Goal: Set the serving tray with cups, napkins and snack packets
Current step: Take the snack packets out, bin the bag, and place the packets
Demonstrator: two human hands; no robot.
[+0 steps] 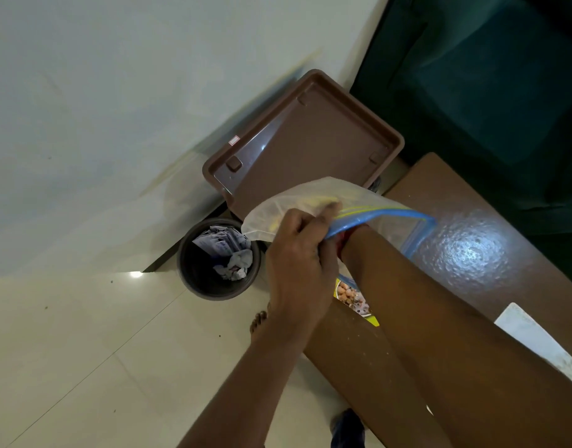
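Note:
A brown plastic serving tray (313, 134) leans on edge against the wall, beyond the table's far end. My left hand (297, 263) grips the rim of a clear zip bag (368, 205) with a blue seal, holding its mouth apart above the table edge. My right forearm runs into that bag, and my right hand is hidden inside it. Something pale yellow shows dimly through the plastic. A yellow snack packet (356, 300) with printed food pictures lies on the table under my arms, mostly covered.
A brown wooden table (472, 253) fills the right side. A dark round waste bin (213, 263) with crumpled paper stands on the tiled floor by the table's corner. A white sheet (537, 337) lies at the right table edge. A dark green seat is behind.

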